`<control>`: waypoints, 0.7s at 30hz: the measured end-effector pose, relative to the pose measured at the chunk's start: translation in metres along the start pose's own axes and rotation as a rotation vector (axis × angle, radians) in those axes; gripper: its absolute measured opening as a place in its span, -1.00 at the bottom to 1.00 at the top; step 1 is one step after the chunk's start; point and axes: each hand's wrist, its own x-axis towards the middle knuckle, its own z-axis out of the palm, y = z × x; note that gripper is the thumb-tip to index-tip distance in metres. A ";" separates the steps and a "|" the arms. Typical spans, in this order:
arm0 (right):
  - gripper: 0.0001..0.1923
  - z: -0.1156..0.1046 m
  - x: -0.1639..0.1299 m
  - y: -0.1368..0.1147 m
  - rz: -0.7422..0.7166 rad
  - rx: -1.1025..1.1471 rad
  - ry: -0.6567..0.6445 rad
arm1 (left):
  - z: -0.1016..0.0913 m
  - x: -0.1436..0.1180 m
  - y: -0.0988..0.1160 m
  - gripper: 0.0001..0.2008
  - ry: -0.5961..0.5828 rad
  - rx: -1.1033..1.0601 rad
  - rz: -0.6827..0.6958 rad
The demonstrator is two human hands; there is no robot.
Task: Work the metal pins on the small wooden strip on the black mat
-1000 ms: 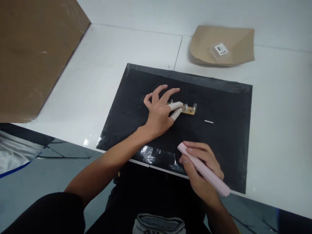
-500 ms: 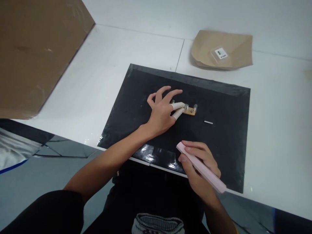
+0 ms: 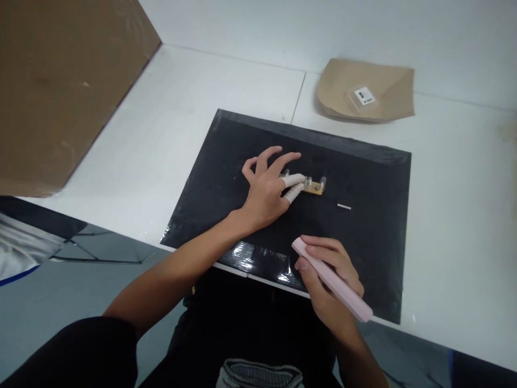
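My left hand (image 3: 269, 188) rests over the black mat, its thumb and index finger wrapped in white finger covers. Those two fingertips pinch at a small yellowish board (image 3: 314, 188) that carries clear upright parts; the hand hides much of the board. The other fingers are raised and spread. Nearer the mat's front edge, my right hand (image 3: 329, 269) is closed around a pale pink, stick-shaped tool (image 3: 335, 280), tilted with its far end toward the upper left. A short white rod (image 3: 344, 206) lies on the mat to the right of the board.
The black mat (image 3: 371, 231) covers part of the white table (image 3: 456, 215). A brown paper tray (image 3: 388, 86) at the back holds a clear case (image 3: 362, 98) with a white label. A large brown cardboard panel (image 3: 60, 91) stands at the left.
The view has shifted slightly. Both hands keep nearly the same pose, the left at the board and the right around the pink tool.
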 end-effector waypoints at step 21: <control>-0.75 0.000 -0.002 0.002 0.009 0.015 0.018 | -0.005 0.011 -0.007 -0.86 -0.109 -0.123 -0.129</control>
